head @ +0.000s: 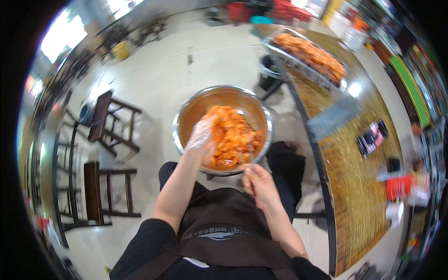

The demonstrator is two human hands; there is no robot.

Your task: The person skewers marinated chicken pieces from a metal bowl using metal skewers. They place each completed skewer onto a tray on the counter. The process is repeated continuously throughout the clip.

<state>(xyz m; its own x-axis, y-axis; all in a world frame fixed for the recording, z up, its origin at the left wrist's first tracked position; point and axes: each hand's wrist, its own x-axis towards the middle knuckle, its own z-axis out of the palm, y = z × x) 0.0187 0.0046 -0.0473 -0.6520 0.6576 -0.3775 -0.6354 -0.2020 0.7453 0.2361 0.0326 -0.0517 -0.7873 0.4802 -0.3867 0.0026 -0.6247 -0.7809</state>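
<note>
A round metal bowl (pixel 267 117) is between my knees, with orange-red sauced chunks of food (pixel 231 134), apparently marinated meat, heaped inside. My left hand (pixel 203 134) wears a clear plastic glove and reaches into the bowl, pressed against the left side of the heap. Blur and the food hide its fingertips, so its grip does not show. Over the near right rim, my right hand (pixel 257 180) is bare and closed around a thin stick (pixel 251 154), which looks like a skewer. The far end of the stick points into the food.
On my right stands a wooden table (pixel 353 182) bearing a long metal tray (pixel 301 64) piled with similar orange food, and a phone (pixel 372 138). A bin (pixel 269 71) is beside the table. Wooden stools (pixel 113 120) stand to my left.
</note>
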